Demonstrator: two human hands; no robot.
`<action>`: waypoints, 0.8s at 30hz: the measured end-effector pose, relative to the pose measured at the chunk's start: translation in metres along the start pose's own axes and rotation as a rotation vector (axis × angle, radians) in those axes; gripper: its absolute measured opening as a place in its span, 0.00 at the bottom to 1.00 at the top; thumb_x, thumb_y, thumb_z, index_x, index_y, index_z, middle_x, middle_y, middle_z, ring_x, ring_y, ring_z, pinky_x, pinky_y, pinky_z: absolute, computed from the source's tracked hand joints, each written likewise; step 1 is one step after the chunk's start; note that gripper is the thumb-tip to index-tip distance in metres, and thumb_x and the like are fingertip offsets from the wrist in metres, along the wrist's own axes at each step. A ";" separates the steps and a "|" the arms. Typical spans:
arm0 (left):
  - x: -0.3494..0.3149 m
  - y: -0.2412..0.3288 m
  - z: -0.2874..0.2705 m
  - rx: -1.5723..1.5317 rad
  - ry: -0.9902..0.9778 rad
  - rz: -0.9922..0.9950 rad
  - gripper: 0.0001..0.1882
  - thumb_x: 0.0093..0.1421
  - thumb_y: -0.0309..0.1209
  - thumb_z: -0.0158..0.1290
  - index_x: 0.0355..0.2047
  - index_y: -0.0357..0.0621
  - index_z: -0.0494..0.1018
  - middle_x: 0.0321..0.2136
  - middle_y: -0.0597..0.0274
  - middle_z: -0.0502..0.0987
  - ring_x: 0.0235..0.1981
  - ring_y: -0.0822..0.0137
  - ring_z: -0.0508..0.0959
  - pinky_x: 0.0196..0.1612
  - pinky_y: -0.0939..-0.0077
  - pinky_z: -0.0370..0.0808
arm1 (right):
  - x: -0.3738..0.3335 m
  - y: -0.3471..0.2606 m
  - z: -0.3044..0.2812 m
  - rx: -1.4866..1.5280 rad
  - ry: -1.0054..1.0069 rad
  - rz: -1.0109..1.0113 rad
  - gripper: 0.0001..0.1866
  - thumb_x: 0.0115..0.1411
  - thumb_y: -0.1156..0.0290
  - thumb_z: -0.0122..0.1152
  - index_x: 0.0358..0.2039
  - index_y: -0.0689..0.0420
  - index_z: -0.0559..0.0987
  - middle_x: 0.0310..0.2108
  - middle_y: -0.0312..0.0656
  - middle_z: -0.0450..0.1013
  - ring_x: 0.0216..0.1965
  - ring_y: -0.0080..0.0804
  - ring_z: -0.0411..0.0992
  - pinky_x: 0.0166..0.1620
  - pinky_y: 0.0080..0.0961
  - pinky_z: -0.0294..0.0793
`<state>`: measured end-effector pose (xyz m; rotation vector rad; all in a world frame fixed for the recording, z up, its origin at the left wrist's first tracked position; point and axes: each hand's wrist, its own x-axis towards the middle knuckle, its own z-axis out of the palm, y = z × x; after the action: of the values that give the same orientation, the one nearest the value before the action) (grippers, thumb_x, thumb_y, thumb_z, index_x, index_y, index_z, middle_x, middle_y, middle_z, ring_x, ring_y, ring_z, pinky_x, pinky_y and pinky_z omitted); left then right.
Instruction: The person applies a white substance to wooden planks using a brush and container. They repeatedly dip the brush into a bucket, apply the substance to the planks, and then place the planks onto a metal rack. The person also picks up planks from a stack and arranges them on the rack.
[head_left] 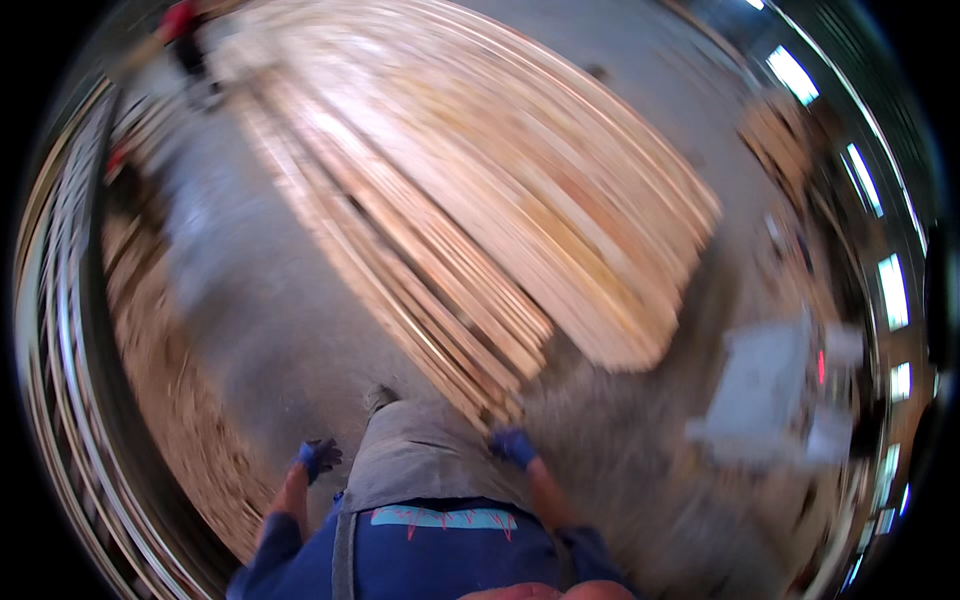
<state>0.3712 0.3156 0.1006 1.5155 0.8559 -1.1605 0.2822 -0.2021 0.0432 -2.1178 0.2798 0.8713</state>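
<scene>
Long, pale wooden boards (430, 290) lie side by side in a narrower group ahead of me, their near ends staggered. My right hand (513, 447), in a blue glove, is right at the nearest board ends. Blur hides its fingers, so whether it grips a board or only touches it is unclear. Off to my left, my left hand (320, 457), also in a blue glove, hangs beside my grey apron (430, 450). Its fingers are apart and nothing shows in them.
A wide stack of planks (560, 200) fills the floor ahead. Metal bars or rails (75, 340) run along the left, beside sawdust-like brown litter (180, 400). To the right stands a pale grey machine (760, 380). Another person (185, 40) is at the far left.
</scene>
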 end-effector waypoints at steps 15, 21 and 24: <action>0.022 0.159 0.175 0.175 -0.104 0.214 0.22 0.60 0.49 0.49 0.50 0.52 0.70 0.43 0.59 0.78 0.38 0.65 0.78 0.40 0.67 0.71 | -0.145 0.149 -0.103 0.704 0.438 0.511 0.21 0.52 0.58 0.63 0.42 0.58 0.77 0.33 0.44 0.77 0.33 0.34 0.76 0.36 0.33 0.74; -0.001 0.168 0.340 0.286 -0.057 0.282 0.20 0.62 0.49 0.47 0.49 0.54 0.71 0.42 0.61 0.79 0.39 0.66 0.78 0.40 0.67 0.72 | -0.099 0.267 -0.235 -0.043 0.757 0.471 0.36 0.45 0.54 0.67 0.51 0.63 0.71 0.49 0.55 0.71 0.47 0.48 0.72 0.52 0.36 0.70; -0.023 0.119 0.389 0.379 -0.074 0.171 0.19 0.62 0.48 0.49 0.47 0.53 0.72 0.40 0.62 0.80 0.37 0.69 0.79 0.42 0.69 0.72 | -0.106 0.262 -0.328 -0.170 0.660 0.424 0.42 0.42 0.51 0.69 0.54 0.63 0.69 0.52 0.56 0.69 0.51 0.49 0.70 0.53 0.37 0.69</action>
<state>0.3788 -0.0900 0.1427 1.7985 0.4610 -1.2915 0.2422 -0.6300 0.0980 -2.5042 1.0550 0.3944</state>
